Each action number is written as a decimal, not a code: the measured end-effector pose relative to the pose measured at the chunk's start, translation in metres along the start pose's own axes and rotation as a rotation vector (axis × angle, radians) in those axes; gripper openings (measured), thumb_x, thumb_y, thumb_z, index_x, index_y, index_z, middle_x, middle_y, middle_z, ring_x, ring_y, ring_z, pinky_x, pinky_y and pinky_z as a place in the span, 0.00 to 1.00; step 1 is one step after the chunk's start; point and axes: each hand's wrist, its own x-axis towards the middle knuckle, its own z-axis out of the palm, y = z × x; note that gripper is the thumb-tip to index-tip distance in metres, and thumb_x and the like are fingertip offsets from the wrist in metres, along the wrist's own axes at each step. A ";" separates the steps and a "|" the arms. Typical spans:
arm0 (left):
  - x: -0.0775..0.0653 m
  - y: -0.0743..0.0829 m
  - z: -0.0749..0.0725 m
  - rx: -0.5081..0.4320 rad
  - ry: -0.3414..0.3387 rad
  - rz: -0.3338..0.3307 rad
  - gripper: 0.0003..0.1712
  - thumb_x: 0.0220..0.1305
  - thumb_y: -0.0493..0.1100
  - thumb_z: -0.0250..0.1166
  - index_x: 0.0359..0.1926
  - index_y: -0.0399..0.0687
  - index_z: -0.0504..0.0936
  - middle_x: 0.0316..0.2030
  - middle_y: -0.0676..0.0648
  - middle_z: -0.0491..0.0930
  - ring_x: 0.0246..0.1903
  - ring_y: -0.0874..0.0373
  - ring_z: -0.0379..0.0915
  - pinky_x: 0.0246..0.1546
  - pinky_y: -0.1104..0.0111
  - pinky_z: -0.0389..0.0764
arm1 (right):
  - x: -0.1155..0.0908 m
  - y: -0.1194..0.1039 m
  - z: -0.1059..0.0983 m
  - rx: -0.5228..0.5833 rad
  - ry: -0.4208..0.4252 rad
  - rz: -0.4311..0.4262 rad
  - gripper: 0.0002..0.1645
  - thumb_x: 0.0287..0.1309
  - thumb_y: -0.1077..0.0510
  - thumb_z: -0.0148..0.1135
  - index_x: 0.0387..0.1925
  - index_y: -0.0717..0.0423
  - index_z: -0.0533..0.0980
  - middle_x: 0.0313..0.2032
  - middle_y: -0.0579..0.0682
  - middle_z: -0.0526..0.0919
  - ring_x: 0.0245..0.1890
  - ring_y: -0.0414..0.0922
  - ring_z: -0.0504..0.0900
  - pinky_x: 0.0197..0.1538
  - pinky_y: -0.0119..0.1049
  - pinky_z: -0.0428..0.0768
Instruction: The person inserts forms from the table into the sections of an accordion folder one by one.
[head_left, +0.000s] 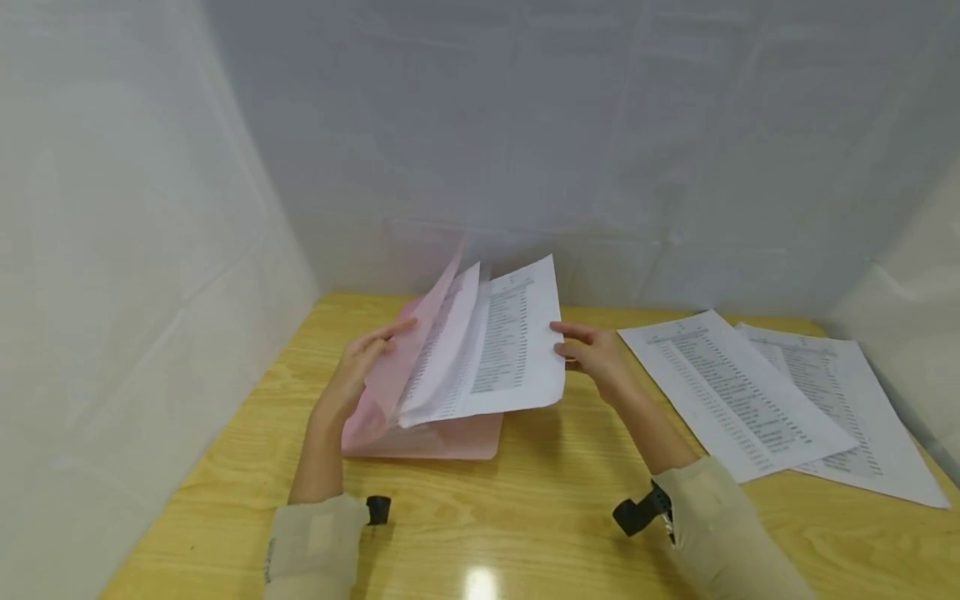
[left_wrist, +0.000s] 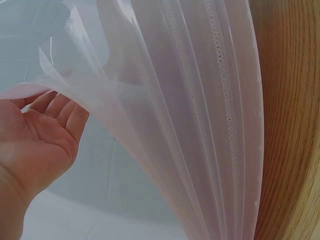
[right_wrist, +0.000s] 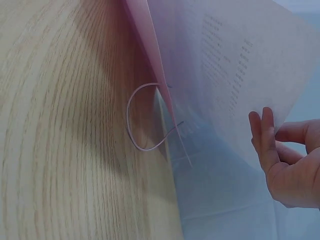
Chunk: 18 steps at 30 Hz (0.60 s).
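Note:
A pink plastic folder (head_left: pixel 457 442) lies opened on the table, its front cover raised and bent toward the left. My left hand (head_left: pixel 347 379) holds that cover by its outer edge. From below, the left wrist view shows the folder's translucent pockets (left_wrist: pixel 165 120) fanned out beside the hand. Between finger and thumb, my right hand (head_left: pixel 603 362) pinches the right edge of a printed sheet (head_left: pixel 517 333). This sheet is tilted up, its left part among the folder's leaves. Another printed page (head_left: pixel 450 333) stands behind the cover. A thin elastic loop (right_wrist: pixel 128 117) hangs from the folder's edge.
Two printed sheets, the upper one (head_left: pixel 720 392) overlapping the lower one (head_left: pixel 877 417), lie on the right of the wooden table (head_left: pixel 480 517). Pale sheeting (head_left: pixel 562 150) forms walls at the back and both sides. Black wrist straps show at both cuffs.

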 end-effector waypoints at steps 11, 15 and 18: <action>0.000 0.001 0.001 0.001 0.008 -0.030 0.22 0.67 0.34 0.44 0.58 0.31 0.70 0.59 0.41 0.68 0.61 0.57 0.55 0.59 0.59 0.48 | 0.003 -0.001 -0.005 0.022 -0.087 0.008 0.27 0.58 0.66 0.53 0.60 0.63 0.67 0.57 0.60 0.70 0.44 0.48 0.76 0.44 0.37 0.75; 0.000 0.002 0.002 0.000 0.009 -0.031 0.22 0.66 0.34 0.44 0.58 0.31 0.70 0.59 0.41 0.68 0.61 0.57 0.55 0.59 0.59 0.48 | 0.003 0.001 -0.001 0.031 -0.108 0.005 0.27 0.57 0.67 0.55 0.60 0.64 0.67 0.57 0.60 0.70 0.45 0.50 0.76 0.44 0.38 0.76; 0.000 0.002 0.003 0.002 0.002 -0.025 0.22 0.67 0.35 0.43 0.58 0.32 0.70 0.59 0.40 0.68 0.62 0.57 0.54 0.59 0.58 0.47 | 0.004 0.003 0.003 0.042 -0.123 0.000 0.27 0.58 0.68 0.54 0.61 0.65 0.66 0.58 0.61 0.69 0.45 0.50 0.76 0.45 0.39 0.76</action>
